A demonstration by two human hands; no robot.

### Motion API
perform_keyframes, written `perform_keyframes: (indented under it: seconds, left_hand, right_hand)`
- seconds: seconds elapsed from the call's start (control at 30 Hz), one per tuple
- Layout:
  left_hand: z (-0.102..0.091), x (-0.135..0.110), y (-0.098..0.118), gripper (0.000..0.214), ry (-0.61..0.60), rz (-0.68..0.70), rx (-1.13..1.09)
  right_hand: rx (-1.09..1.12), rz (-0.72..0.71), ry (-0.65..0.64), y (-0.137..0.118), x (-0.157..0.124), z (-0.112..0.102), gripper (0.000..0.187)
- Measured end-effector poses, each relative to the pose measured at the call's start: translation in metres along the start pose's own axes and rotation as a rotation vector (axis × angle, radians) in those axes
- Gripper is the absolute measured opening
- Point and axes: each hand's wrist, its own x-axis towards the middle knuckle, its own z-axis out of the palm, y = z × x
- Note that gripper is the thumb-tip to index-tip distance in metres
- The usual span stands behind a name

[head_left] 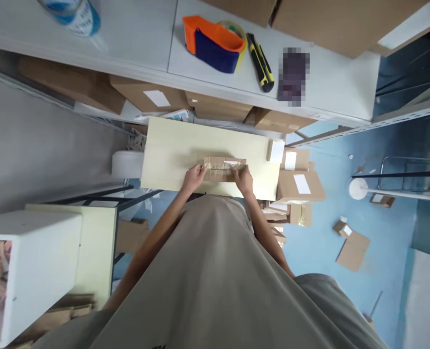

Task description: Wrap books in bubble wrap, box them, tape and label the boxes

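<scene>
A small flat cardboard box (pixel 222 167) with shiny clear tape along it and a white label lies near the front edge of a pale wooden table (pixel 171 150). My left hand (pixel 194 175) grips the box's left end with fingers curled. At the box's right end, my right hand (pixel 243 178) is closed in the same way. Both arms reach down from my grey shirt.
A white shelf (pixel 135 34) above holds an orange and blue tape dispenser (pixel 215 43), a yellow and black utility knife (pixel 260 62) and a blue-labelled tape roll (pixel 75 14). Cardboard boxes (pixel 298 184) pile right of the table and lie on the blue floor. White cabinet (pixel 29 271) at left.
</scene>
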Motion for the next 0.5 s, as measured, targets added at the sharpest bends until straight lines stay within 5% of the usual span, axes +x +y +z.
perform_keyframes:
  seconds: [0.17, 0.5]
  left_hand:
    - [0.021, 0.008, 0.014, 0.041, 0.024, -0.027, 0.265]
    - [0.006, 0.012, -0.029, 0.044, -0.084, 0.177, -0.215]
  right_hand:
    - [0.109, 0.041, -0.003, 0.012, 0.005, 0.014, 0.088]
    - [0.528, 0.007, 0.009, 0.038, -0.008, 0.012, 0.058]
